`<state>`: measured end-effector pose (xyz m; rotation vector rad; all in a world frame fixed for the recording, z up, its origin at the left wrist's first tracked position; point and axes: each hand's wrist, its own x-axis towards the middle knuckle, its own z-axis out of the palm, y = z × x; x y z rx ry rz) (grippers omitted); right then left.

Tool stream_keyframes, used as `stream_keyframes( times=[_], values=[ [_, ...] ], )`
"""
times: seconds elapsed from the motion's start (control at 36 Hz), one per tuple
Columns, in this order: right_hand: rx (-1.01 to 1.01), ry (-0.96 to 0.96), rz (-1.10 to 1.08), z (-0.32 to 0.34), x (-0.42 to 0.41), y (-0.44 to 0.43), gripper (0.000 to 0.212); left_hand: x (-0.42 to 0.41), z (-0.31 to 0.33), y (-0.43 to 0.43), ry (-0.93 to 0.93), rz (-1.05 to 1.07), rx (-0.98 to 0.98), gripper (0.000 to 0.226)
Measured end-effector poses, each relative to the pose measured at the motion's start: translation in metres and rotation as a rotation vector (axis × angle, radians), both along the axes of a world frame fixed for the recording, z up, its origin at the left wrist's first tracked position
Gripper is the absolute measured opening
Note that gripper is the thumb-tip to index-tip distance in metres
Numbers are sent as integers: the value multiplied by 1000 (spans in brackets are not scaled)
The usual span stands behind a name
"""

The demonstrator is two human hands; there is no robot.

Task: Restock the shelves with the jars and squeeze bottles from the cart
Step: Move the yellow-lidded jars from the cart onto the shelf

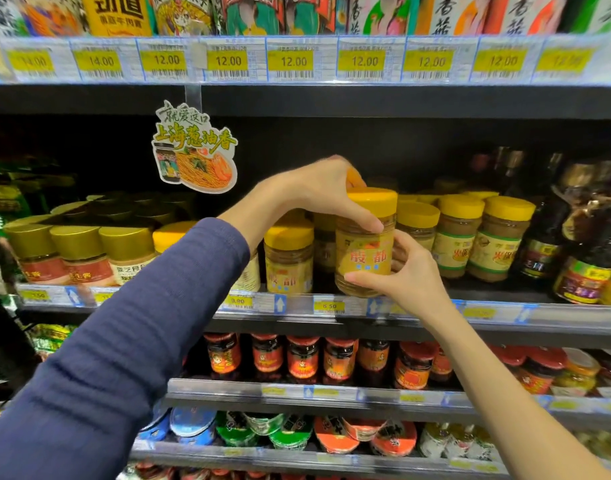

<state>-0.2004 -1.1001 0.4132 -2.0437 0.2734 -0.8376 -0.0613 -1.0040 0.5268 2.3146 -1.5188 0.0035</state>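
Jar [364, 244] with the yellow lid sits at the shelf [505, 311] front edge, left hand [318, 192] clamped over its cap, right hand [406, 271] cupping the base. Looks glassy, full, heavy: support it low.

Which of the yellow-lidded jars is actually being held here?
The yellow-lidded jar at the shelf's front edge: the left hand grips its lid, the right hand its base. The other jars stand untouched in rows.

Your left hand [318, 195] covers the held jar [364, 251]'s lid rear. The shelf's price tags [328, 306] are too blurred to read reliably. The bottom shelf row [228, 474] is cut off by the frame edge.
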Motion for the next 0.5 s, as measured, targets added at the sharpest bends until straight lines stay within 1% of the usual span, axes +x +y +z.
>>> stream_keyframes(
  times=[0.06,0.11,0.19,0.28,0.33,0.44,0.5],
  values=[
    [-15,8,25,-1,0,-4,83,3,1,-3,-3,24,-1,98],
    [-25,24,51,-4,-2,-8,85,5,1,-5,0,36,12,99],
    [-46,54,27,-12,-13,-12,94,5,1,-5,17,35,45,89],
    [-121,86,-46,-21,-27,-15,92,7,0,-6,9,40,88,77],
    [-168,133,-79,-29,-36,-18,90,11,-2,-8,1,56,115,80],
    [-242,222,-145,-45,-48,-20,88,23,-13,-12,-17,112,165,94],
    [-264,247,-160,-51,-51,-19,85,27,-18,-13,-23,124,184,96]
  ],
)
